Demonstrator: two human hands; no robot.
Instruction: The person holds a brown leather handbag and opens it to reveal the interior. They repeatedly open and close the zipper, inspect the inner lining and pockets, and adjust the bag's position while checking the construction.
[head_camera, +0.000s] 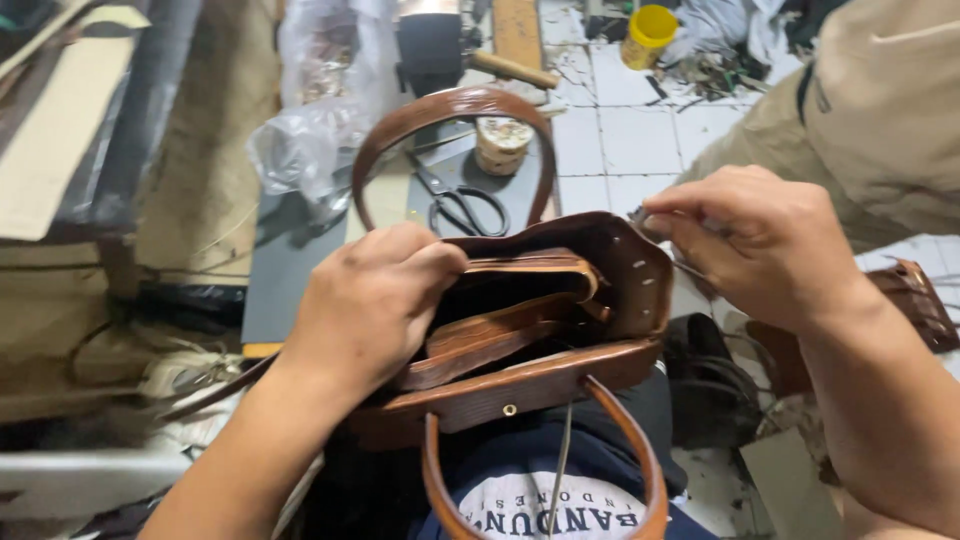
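Handbag (560, 330) of glossy brown leather rests mouth-up on the person's lap, long axis running from eight to two o'clock, looped handles at twelve and six. Left hand (375, 300) clamps its near rim, fingers curled inside. Right hand (760, 245) pinches something thin at the punched end panel. Black scissors (465, 205) lie at twelve; yellow tub (648, 35) beyond.

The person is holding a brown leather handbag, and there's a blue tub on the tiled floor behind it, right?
Not quite. The tub on the tiled floor is yellow, not blue, as the head view shows. The rest holds: the left hand grips the brown leather handbag, and the right hand pinches at its edge.
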